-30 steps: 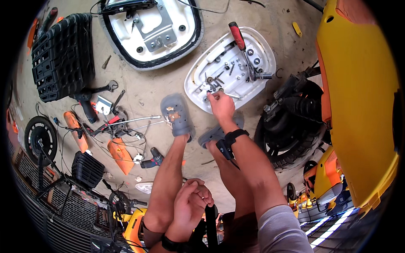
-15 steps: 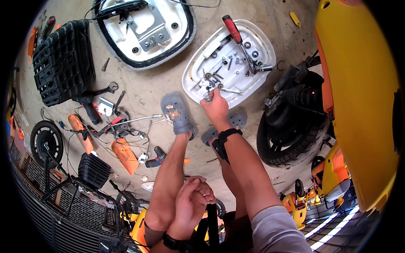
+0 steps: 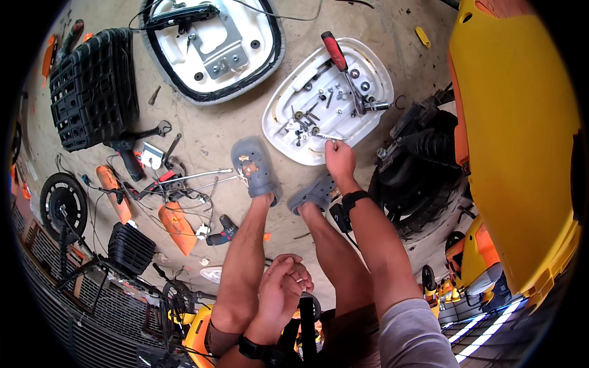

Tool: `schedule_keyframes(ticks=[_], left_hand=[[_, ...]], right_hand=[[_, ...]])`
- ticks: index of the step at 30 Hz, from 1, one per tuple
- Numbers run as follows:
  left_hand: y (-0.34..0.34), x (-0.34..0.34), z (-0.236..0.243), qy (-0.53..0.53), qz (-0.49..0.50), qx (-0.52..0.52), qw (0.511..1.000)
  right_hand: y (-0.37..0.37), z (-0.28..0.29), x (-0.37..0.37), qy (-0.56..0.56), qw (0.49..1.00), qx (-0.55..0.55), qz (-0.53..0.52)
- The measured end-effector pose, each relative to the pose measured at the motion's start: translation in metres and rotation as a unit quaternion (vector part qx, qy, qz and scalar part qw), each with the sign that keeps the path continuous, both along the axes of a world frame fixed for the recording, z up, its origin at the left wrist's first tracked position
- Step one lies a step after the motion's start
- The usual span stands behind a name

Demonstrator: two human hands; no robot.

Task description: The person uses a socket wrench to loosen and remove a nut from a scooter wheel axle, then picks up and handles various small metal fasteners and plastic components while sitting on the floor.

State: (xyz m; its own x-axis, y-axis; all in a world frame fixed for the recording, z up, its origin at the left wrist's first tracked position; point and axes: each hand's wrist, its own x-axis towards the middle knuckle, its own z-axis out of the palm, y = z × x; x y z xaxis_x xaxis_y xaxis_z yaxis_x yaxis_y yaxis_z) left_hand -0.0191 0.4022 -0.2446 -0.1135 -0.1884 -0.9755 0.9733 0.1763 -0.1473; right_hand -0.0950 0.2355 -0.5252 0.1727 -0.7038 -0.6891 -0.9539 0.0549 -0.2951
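Observation:
A white plastic shell (image 3: 286,146) lies on the floor like a tray, holding bolts, washers and other small hardware (image 3: 305,118). Across its right side rests a red-handled ratchet (image 3: 335,52) with a socket on its head. At the shell's near rim is my right hand (image 3: 341,163), closed with the fingertips together beside a small silver wrench (image 3: 329,136); whatever they pinch is hidden. My left hand (image 3: 283,288) stays low by my left knee, palm up and fingers curled inward. A tiny shiny bit shows at its fingers, too small to name.
A grey-edged white cover (image 3: 270,67) lies beyond my feet. To the left are a black crate-like part (image 3: 92,92), an adjustable wrench (image 3: 150,130), a cordless drill (image 3: 224,232) and orange panels (image 3: 178,227). A black tyre (image 3: 399,208) and large yellow body panel (image 3: 518,122) flank the right.
My right hand has moved right and back from the loose hardware to the shell's near rim, by the small wrench. My left hand keeps its curled pose. The view has shifted slightly.

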Motion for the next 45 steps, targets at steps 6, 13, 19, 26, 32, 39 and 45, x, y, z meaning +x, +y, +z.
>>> schedule_keyframes(ticks=[6,13,19,26,32,39,45], left_hand=[[0.003,0.006,0.000,-0.007,-0.027,0.011,1.000],[0.007,0.015,0.003,-0.008,-0.021,0.021,1.000],[0.007,0.019,0.006,-0.015,-0.008,0.021,1.000],[0.012,0.007,0.010,-0.129,-0.101,0.004,0.986],[0.018,0.019,0.096,-0.143,-0.251,-0.052,0.956],[0.003,0.078,0.296,-0.160,-0.468,-0.243,0.835],[-0.036,0.085,0.398,-0.139,-0.535,-0.315,0.771]], right_hand=[[-0.035,-0.014,0.031,-0.033,0.984,-0.171,0.047],[-0.071,-0.033,0.053,0.054,0.965,-0.234,0.105],[-0.073,-0.038,0.067,0.081,0.965,-0.216,0.127],[-0.024,0.043,0.038,-0.042,0.999,0.022,0.022],[0.035,0.279,0.021,-0.245,0.950,0.181,0.072],[0.045,0.569,-0.011,-0.419,0.885,0.193,0.066],[0.060,0.667,-0.041,-0.499,0.866,0.036,0.019]])
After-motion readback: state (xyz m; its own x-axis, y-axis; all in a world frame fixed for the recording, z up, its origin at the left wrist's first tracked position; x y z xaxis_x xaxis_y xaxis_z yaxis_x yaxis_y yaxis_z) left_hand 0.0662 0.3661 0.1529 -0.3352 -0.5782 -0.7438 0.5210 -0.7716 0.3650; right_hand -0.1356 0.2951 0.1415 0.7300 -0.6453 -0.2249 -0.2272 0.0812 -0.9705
